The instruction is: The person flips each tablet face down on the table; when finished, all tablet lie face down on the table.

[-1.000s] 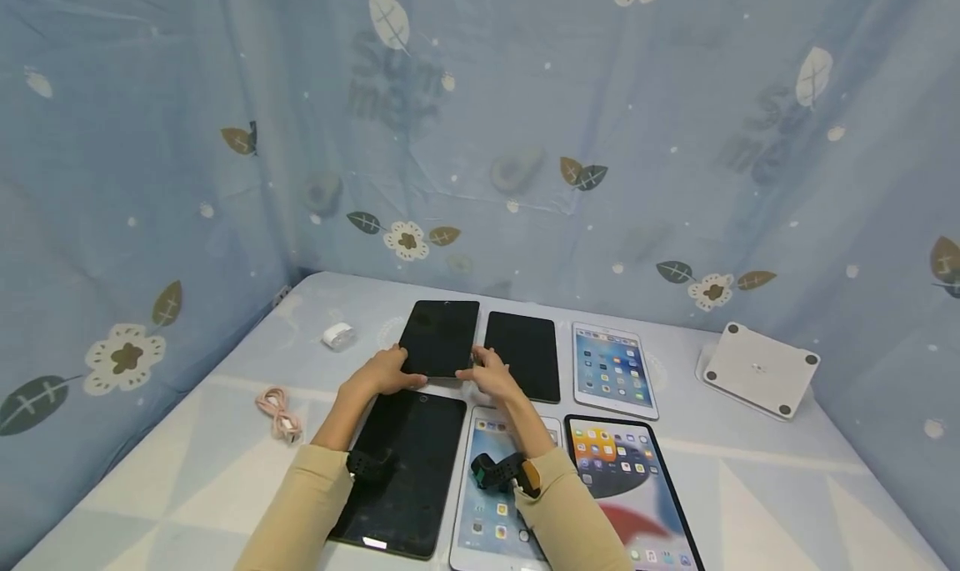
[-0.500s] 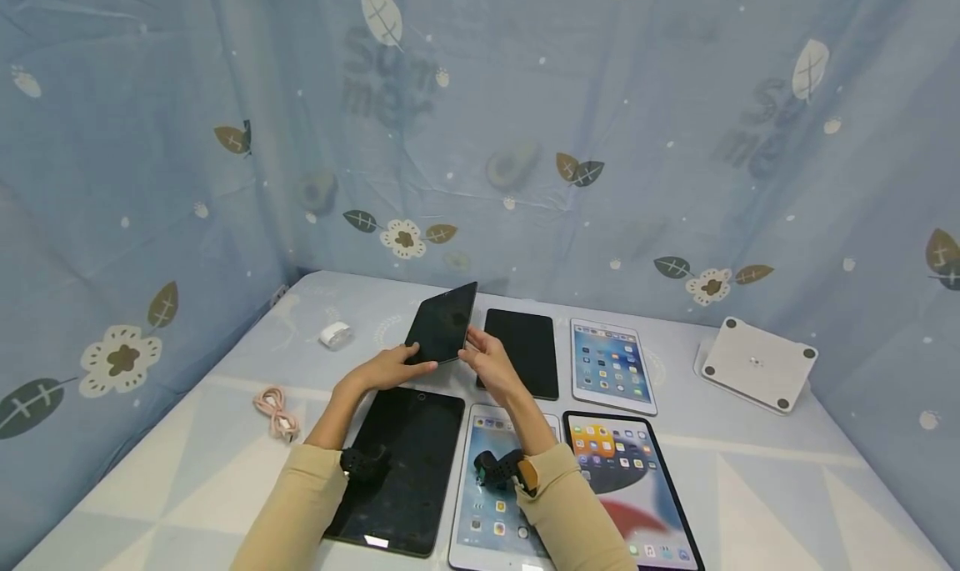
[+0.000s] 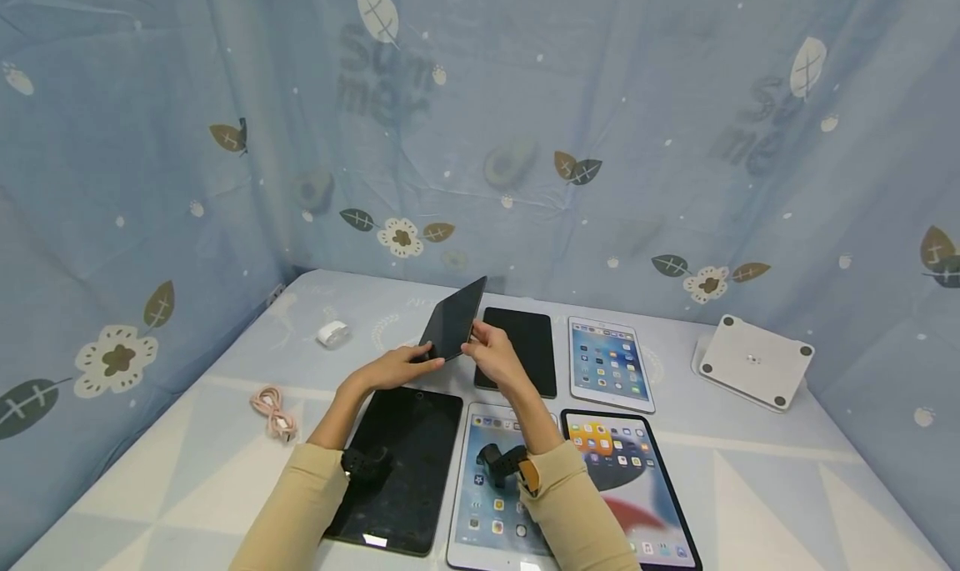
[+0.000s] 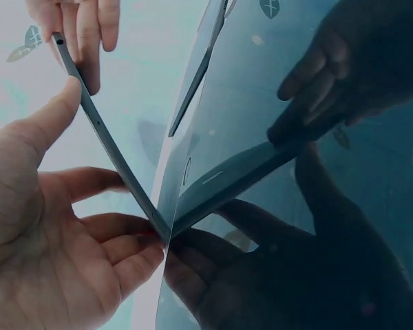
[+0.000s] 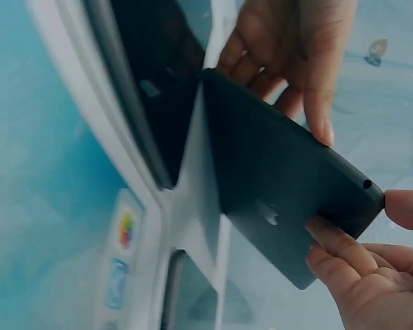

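A dark tablet [image 3: 452, 321] is held tilted over the far left part of the table [image 3: 195, 454], its right side raised and its glossy face turned toward the left; whether its lower edge touches the tabletop, I cannot tell. To its left a stretch of bare tabletop runs to a white charger [image 3: 332, 334], and behind it a strip reaches to the blue patterned curtain [image 3: 450, 121]. Room is tighter on the right – a black tablet [image 3: 528, 346] lies flat just beside it – and toward the person, where a larger dark tablet [image 3: 408, 471] lies face up just in front. The left hand [image 3: 393, 369] grips the near edge, thumb laid on the rim and fingers curled round behind. The right hand [image 3: 497, 358] pinches the raised near corner, thumb against the edge and fingertips on the back. Farther out, a small white tablet [image 3: 611, 364] with a lit screen lies right of the black one; in the near row a larger white tablet [image 3: 483, 504], also lit, sits under the right forearm, with a black-framed tablet [image 3: 633, 475] showing a bright home screen beside it. At the far right a pale metal stand [image 3: 753, 361] rests with dark round pads at its corners, well apart from the hands; at the left lies a bundled pink cable [image 3: 273, 413], nearer the person than the charger.
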`<action>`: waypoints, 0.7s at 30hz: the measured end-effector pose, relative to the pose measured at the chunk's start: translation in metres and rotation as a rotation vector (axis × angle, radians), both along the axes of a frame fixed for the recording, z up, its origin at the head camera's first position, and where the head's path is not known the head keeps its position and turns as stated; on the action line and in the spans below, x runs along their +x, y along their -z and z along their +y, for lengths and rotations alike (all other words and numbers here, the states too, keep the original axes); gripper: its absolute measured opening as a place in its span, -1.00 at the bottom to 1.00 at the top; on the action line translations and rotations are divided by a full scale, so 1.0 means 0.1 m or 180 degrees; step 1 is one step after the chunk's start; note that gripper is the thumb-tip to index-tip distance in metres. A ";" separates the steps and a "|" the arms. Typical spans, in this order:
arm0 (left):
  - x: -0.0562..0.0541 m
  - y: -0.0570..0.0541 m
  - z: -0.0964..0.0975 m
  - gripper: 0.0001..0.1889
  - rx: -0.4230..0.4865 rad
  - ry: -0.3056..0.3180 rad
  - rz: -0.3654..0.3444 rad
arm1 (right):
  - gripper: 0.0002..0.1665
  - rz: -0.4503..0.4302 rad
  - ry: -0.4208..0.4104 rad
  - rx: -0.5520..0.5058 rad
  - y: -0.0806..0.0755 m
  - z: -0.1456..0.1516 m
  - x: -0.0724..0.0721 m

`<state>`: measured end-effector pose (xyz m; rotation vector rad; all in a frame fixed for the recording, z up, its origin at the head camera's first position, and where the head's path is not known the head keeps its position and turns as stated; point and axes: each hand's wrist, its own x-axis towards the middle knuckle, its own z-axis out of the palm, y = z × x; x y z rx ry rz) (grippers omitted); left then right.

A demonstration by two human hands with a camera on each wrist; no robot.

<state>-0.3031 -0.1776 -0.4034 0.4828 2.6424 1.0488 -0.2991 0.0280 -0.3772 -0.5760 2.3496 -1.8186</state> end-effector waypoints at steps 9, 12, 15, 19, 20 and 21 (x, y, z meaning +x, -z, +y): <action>0.03 -0.01 0.06 -0.21 0.0289 0.0199 -0.0126 | -0.32 0.0117 0.0138 0.0509 -0.16 0.04 0.10; 0.03 -0.01 0.07 -0.23 0.0435 0.0271 -0.0186 | -0.32 0.0169 0.0148 0.0584 -0.20 0.04 0.12; 0.03 -0.01 0.08 -0.24 0.0577 0.0299 -0.0266 | -0.30 0.0195 0.0150 0.0622 -0.23 0.05 0.14; 0.03 -0.01 0.10 -0.25 0.0666 0.0335 -0.0342 | -0.30 0.0213 0.0172 0.0688 -0.25 0.05 0.16; 0.03 -0.01 0.11 -0.25 0.0689 0.0343 -0.0362 | -0.30 0.0225 0.0181 0.0702 -0.26 0.06 0.16; 0.03 -0.01 0.11 -0.25 0.0707 0.0347 -0.0376 | -0.30 0.0233 0.0192 0.0702 -0.27 0.06 0.16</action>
